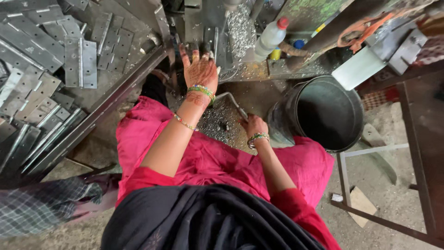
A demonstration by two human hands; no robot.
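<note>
My left hand (200, 68) reaches forward to the base of a grey metal machine (217, 28), fingers spread over a small metal part there; whether it grips the part is hidden. My right hand (252, 124) is closed around the end of a bent metal lever handle (230, 98) that runs from the machine toward me. Both wrists carry beaded bangles. My lap is covered by pink cloth (208, 157), with metal shavings (215, 122) scattered below the machine.
Several flat grey hinge plates (51, 60) lie piled on a bench at the left. A black bucket (323, 111) stands at my right. A plastic bottle with a red cap (270, 37) sits behind the machine. A metal frame (370, 153) lies on the floor.
</note>
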